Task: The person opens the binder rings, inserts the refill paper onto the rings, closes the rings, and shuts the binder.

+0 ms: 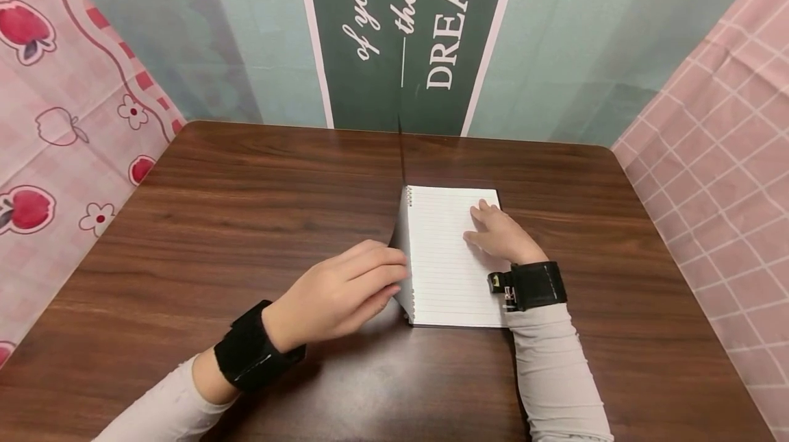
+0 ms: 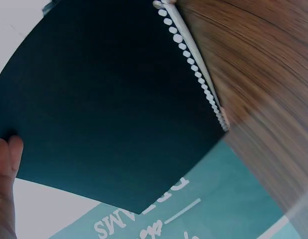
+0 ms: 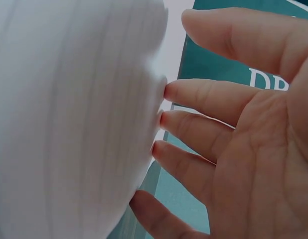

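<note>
A spiral notebook (image 1: 453, 257) lies on the table, its white lined page facing up. Its dark cover (image 2: 104, 109) stands nearly upright along the left side, seen almost edge-on in the head view. The binding (image 2: 198, 74) runs along the cover's inner edge. My left hand (image 1: 342, 291) is on the cover's outer side, with fairly straight fingers (image 2: 14, 154) touching it. My right hand (image 1: 502, 233) is over the page's upper right, and several of its spread fingertips (image 3: 169, 90) touch the paper. The right thumb is away from the page.
The brown wooden table (image 1: 246, 181) extends around the notebook. A lettered green backdrop (image 1: 394, 38) hangs behind it. Pink patterned cloths border the left (image 1: 80, 120) and right (image 1: 727, 154). Black bands (image 1: 255, 349) circle both wrists.
</note>
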Demonstrator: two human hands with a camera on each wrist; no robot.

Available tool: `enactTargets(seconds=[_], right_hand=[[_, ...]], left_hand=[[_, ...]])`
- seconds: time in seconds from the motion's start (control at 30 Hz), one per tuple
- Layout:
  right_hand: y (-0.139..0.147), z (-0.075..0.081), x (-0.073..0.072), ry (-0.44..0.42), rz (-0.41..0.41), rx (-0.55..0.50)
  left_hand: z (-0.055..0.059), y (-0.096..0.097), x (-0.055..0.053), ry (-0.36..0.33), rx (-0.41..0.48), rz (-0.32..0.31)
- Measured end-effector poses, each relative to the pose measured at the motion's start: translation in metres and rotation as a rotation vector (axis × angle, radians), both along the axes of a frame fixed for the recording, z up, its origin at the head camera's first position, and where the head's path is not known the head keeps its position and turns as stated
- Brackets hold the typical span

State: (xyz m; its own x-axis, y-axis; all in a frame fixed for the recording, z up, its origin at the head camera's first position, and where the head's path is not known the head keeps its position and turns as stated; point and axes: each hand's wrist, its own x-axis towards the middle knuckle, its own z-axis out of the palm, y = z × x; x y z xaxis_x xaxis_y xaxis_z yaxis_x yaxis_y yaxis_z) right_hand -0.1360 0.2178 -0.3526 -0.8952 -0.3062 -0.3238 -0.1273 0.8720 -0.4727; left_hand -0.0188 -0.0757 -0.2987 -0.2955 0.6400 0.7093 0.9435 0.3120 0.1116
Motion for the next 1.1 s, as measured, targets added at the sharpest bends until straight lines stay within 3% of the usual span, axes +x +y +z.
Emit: enactTargets(seconds=[0.2,0.57,1.1], right_hand=[[0.001,0.0,-0.001,-0.003,-0.002,0.0],[0.002,-0.001,-0.002,0.026,0.005,0.008],[0.003,-0.002,-0.004,0.085,0.021,-0.007]], left_hand=[[0.001,0.013,-0.004,-0.014,0.017,-0.037],[-0.002,0.036,-0.013,0.049,0.012,-0.067],[-0.004,0.057,-0.024,0.081,0.03,-0.136]])
